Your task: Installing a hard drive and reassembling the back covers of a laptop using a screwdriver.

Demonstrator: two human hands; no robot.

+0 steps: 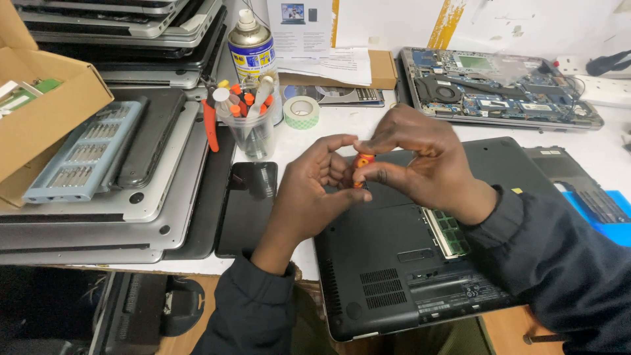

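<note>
On our cluttered white bench [611, 154], spray can [252, 49] and cardboard box [46, 98] at the back, both our hands [309, 187] [420, 154] pinch a red screwdriver [363, 161] above the black laptop [394, 276].

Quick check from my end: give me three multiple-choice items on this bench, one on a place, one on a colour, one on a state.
1. Where does the roll of tape lie?
A. beside the clear cup of tools
B. on the upturned laptop
C. in the cardboard box

2. What colour is the small screwdriver handle held between the hands?
A. blue
B. red and yellow
C. green

3. How is the memory bay of the black laptop?
A. covered
B. open, green modules showing
C. taped over

Answers:
1 A: the roll of tape rests on the white table next to the clear cup.
2 B: the screwdriver between left hand and right hand shows red and yellow.
3 B: the black laptop shows green memory modules bare.
</note>
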